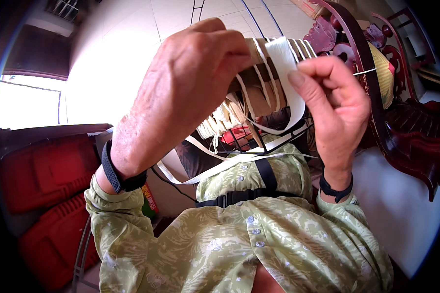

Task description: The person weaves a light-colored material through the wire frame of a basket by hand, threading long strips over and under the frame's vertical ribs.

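A wide white flat strip (284, 58) runs over a brown panel (264, 78) wrapped in several turns of white cord. My right hand (337, 100) is closed at the strip's right edge, thumb and forefinger pinching it. My left hand (193, 73) is at the panel's left end with its fingers bent together; whatever is between its fingertips is hidden. Below the panel the strip hangs in a loop. A bundle of cream cord (223, 119) shows under my left hand. The panel rests on a black wire frame (252, 151) above my lap.
Loose white strip (208, 173) trails across my lap. A carved dark red wooden chair (384, 132) stands close on the right, with a yellow cone-shaped thing (382, 78) behind it. Red plastic cases (46, 176) lie at the left. Pale floor tiles (132, 22) stretch ahead.
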Available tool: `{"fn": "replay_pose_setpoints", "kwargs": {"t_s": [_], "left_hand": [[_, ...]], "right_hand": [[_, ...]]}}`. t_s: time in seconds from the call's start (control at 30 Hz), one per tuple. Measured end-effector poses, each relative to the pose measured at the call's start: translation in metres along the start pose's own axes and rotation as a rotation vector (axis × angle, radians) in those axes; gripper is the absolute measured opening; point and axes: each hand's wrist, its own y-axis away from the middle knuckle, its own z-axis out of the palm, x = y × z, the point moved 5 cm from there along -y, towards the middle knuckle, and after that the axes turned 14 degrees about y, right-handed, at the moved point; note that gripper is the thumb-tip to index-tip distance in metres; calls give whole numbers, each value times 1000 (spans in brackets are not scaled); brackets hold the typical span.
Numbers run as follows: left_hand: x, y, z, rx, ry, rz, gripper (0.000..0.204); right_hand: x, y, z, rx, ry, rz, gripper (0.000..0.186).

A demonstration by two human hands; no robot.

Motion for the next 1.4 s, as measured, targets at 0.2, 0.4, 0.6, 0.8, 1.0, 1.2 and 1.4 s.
{"fn": "replay_pose_setpoints", "kwargs": {"t_s": [0.2, 0.4, 0.6, 0.8, 1.0, 1.2, 1.4], "left_hand": [[10, -2, 1, -114, -205, 147, 12], [-1, -17, 4, -221, -156, 148, 13], [2, -21, 8, -407, -76, -176, 11], [4, -18, 15, -367, 10, -91, 16], [-12, -21, 9, -303, 301, -338, 15], [-14, -25, 7, -404, 467, -486, 17], [-14, -26, 7, -463, 397, -393, 16]], "right_hand": [[10, 17, 14, 22, -158, 117, 8], [12, 19, 22, -86, -207, 179, 10], [3, 26, 19, -173, 26, 40, 9], [5, 32, 17, -155, 28, 31, 9], [9, 32, 17, -196, 11, 152, 10], [5, 27, 18, -209, -49, 274, 14], [0, 23, 20, -138, 43, 199, 12]]}}
